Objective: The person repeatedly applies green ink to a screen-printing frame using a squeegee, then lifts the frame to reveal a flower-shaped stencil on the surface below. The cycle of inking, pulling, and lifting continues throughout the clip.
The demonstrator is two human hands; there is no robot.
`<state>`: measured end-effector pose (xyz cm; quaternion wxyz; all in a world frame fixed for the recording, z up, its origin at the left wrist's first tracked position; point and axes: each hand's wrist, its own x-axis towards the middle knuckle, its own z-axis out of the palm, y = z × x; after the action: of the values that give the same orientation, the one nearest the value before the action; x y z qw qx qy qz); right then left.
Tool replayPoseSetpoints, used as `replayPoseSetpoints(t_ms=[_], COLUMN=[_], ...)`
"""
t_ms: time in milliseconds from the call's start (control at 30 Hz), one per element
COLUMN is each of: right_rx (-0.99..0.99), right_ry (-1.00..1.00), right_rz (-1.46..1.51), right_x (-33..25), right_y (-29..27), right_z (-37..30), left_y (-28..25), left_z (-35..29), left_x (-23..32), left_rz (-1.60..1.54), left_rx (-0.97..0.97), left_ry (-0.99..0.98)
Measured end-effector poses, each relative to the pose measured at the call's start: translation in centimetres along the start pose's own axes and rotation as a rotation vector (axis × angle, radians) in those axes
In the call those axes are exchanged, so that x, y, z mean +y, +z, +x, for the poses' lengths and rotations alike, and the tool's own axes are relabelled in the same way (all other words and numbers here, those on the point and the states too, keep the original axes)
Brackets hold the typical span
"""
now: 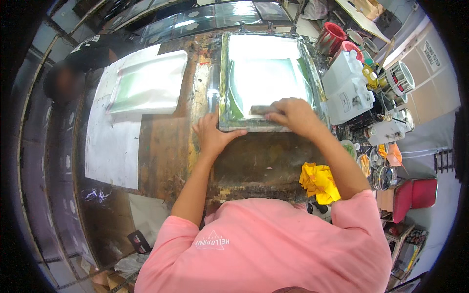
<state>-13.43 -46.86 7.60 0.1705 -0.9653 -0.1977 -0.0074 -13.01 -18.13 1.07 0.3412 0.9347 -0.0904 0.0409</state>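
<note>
A: Where do you have the framed screen (223, 83)?

B: Flat on the worktable (168, 146), straight ahead of the wearer at twelve. A greyish bar (258, 110) sits over its near end, at six.

A: And the hands?

B: I see them apart. The right hand (293, 117) is closed round the bar. The left hand (211, 134) is spread at the frame's seven o'clock corner, thumb along the near edge; whether it presses or merely rests, I can't tell.

A: How far along are we?

B: Partway, I judge: the frame is down and the bar isn't set aside. I can't tell whether this stroke is starting or ending, and glare hides how evenly the screen is covered.

A: Anything finished nearby?

B: At nine, a glossy pale stack (149, 83) lies partly over white paper (112, 151); done or waiting, I can't say. Farther out I get white jugs (344, 93) at three, a yellow cloth (320, 183) at five, and another person (100, 53) between nine and ten.
</note>
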Motion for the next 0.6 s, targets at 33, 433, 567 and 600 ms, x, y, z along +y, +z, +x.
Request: replayPoseSetpoints(t_ms=[33, 433, 567, 600], right_rx=[-0.024, 0.259, 0.195, 0.121], right_ry=[0.007, -0.01, -0.01, -0.012], right_rz=[0.01, -0.239, -0.254, -0.229], right_x=[-0.2, 6.2, 11.2, 12.3], right_y=[1.0, 6.3, 3.7, 2.5], right_z=[-0.6, 7.9, 16.9, 18.7], left_y=[0.7, 2.5, 2.3, 2.2], left_z=[-0.4, -0.3, -0.4, -0.3], left_x=[-0.5, -2.9, -2.6, -2.6], left_rz=[0.128, 0.155, 0.14, 0.134], left_rx=[0.051, 0.094, 0.104, 0.109], left_ry=[0.022, 0.117, 0.09, 0.104])
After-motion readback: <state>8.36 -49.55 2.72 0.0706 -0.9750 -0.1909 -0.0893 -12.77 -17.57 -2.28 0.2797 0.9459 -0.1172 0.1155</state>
